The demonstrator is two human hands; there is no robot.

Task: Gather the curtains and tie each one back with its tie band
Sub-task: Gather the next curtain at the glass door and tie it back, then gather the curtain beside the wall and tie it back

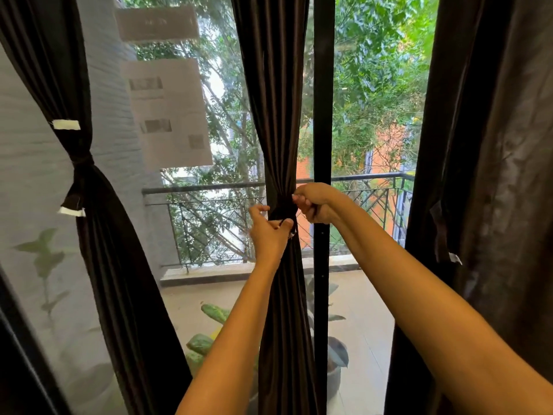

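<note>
At 3 o'clock, filling that whole side, hangs the loose dark brown fabric right curtain (493, 175), ungathered, with its own dark strap (440, 235) dangling down its inner edge and ending in a small white tag (454, 258). At 9 o'clock the matching dark brown left curtain (98, 265) is already cinched at its waist by a dark knotted band (80, 166), flaring above and below the knot.

At the centre, running from 12 to 6 o'clock just left of a black vertical window post (323, 115), the narrower dark brown middle curtain (275, 100) is bunched into tight folds. A dark fabric tie band (282, 209) wraps its narrowest point.

Both bare forearms reach up from 5 and 6 o'clock to that waist. The right hand (314, 203), on the 3 o'clock side of the band, is closed into a fist around the band's end, knuckles up. The left hand (267, 232), on the 9 o'clock side and slightly lower, has its fingers curled, with the thumb laid across the front of the band, pinching a thin loop of it. A small white tag shows just below that thumb.
</note>
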